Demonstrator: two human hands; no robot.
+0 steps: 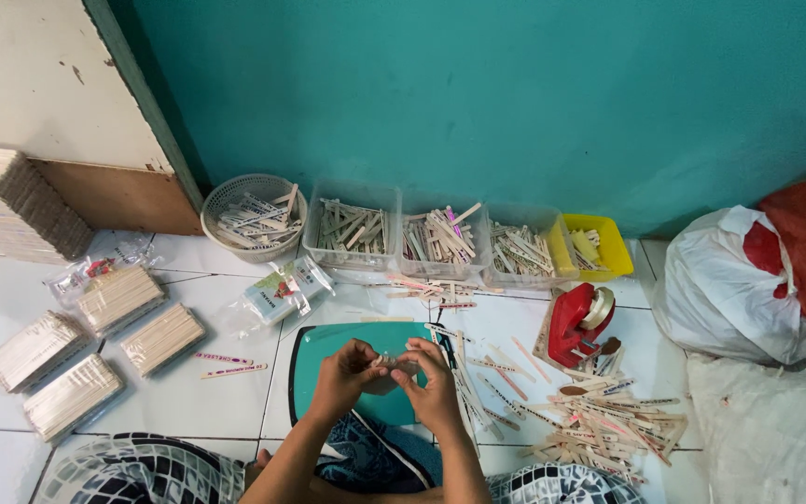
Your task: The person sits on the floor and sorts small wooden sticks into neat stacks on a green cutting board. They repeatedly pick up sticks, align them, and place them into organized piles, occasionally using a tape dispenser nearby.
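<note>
Head view: left hand (345, 371) and right hand (429, 378) both in a closed pinch grip on small wooden stick piece (390, 362), above teal tray (314, 359); mid-assembly, next needs loose sticks (599, 420) right of grip

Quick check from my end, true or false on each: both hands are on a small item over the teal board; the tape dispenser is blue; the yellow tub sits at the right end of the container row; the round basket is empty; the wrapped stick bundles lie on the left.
1. Both hands, left hand and right hand, pinch a small item above the teal board. True.
2. The tape dispenser is blue. False: it is red.
3. The yellow tub is at the right end of the container row. True.
4. The round basket is empty. False: it holds sticks.
5. Wrapped stick bundles lie on the left of the floor. True.
</note>
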